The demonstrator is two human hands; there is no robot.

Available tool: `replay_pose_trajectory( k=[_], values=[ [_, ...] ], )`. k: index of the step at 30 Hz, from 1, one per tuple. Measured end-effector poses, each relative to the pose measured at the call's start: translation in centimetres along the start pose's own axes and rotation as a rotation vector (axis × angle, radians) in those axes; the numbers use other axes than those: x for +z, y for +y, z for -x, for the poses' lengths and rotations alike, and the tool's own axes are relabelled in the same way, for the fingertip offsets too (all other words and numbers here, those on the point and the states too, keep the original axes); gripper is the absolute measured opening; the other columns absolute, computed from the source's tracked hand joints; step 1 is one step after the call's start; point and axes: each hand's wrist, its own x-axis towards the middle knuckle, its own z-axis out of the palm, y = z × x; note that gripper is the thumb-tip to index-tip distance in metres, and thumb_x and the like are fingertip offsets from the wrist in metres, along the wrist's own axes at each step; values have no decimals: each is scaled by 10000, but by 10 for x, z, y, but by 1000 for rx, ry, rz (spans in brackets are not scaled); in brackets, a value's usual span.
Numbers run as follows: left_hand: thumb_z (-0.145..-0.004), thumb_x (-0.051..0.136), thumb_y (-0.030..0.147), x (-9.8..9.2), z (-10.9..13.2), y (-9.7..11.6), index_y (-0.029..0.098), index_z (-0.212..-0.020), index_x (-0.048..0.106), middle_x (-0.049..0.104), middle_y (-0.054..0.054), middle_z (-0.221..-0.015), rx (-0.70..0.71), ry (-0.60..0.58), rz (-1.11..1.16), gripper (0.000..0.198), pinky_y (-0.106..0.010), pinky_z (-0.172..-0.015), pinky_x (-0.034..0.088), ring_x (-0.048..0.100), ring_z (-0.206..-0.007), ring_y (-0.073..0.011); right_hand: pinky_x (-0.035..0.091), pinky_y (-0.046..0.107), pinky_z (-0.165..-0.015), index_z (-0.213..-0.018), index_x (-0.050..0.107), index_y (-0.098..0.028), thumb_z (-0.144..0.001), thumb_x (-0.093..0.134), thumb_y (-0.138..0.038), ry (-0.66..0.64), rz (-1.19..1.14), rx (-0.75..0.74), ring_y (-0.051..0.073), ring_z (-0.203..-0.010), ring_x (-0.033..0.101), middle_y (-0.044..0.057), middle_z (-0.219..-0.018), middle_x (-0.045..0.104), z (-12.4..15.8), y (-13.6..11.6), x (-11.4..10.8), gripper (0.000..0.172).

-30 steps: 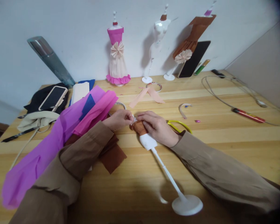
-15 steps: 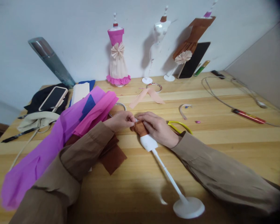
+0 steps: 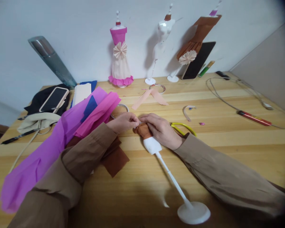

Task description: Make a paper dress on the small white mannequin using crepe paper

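Observation:
A small white dress-form mannequin (image 3: pixel 153 145) lies on the table with its round base toward me. Brown crepe paper (image 3: pixel 144 130) wraps its upper body. My right hand (image 3: pixel 161 130) is closed around the mannequin's right side and holds it down, fingers near the neck end. My left hand (image 3: pixel 126 122) pinches at the top edge of the brown paper; what lies between its thumb and finger is too small to make out. Yellow-handled scissors (image 3: pixel 184 128) lie just beyond my right hand. Folded brown paper (image 3: pixel 115 161) lies beside my left forearm.
Purple paper (image 3: pixel 49 142) and pink paper (image 3: pixel 99 114) spread at left. Three mannequins stand at the back: one in a pink dress (image 3: pixel 118 60), one bare (image 3: pixel 165 30), one in brown (image 3: pixel 197 38). A tape roll (image 3: pixel 163 90) and a red glue gun-like stick (image 3: pixel 254 118) also lie there.
Both hands stay at the mannequin's upper end with almost the same grip. The mannequin's base sits slightly farther right in view; the whole scene has shifted a little.

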Motion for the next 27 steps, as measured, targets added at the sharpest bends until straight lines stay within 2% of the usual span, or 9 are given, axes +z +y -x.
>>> replay_pose_trajectory(
  k=[8, 14, 19, 27],
  values=[
    [-789, 567, 162, 2, -1, -2, 154, -560, 546, 454, 65, -465, 6, 26, -105, 230, -209, -486, 291, 385, -462, -67, 589, 408, -861, -1076, 679, -178, -996, 429, -160, -5, 5, -3, 228, -995, 698, 143, -1076, 725, 1, 0, 1, 264],
    [-769, 570, 178, 4, -4, -7, 141, -583, 610, 586, 23, -545, 53, 60, -115, 193, -222, -600, 397, 514, -574, -100, 587, 420, -875, -1082, 683, -189, -989, 444, -158, -19, -2, 9, 237, -1021, 692, 140, -1084, 727, 2, 0, 1, 258],
    [-790, 570, 169, 6, -6, -7, 143, -562, 599, 601, 15, -544, 43, 33, -120, 232, -220, -590, 404, 529, -573, -106, 582, 415, -887, -1078, 688, -195, -990, 446, -163, -13, 0, 22, 238, -1030, 687, 139, -1087, 722, 3, 1, 3, 259],
    [-811, 574, 183, 3, -5, -8, 158, -540, 531, 440, 63, -475, 40, 40, -100, 275, -222, -513, 311, 390, -494, -80, 585, 424, -886, -1077, 682, -204, -992, 443, -190, -7, -5, 19, 244, -1018, 691, 133, -1083, 723, 2, 0, 3, 254]
  ],
)
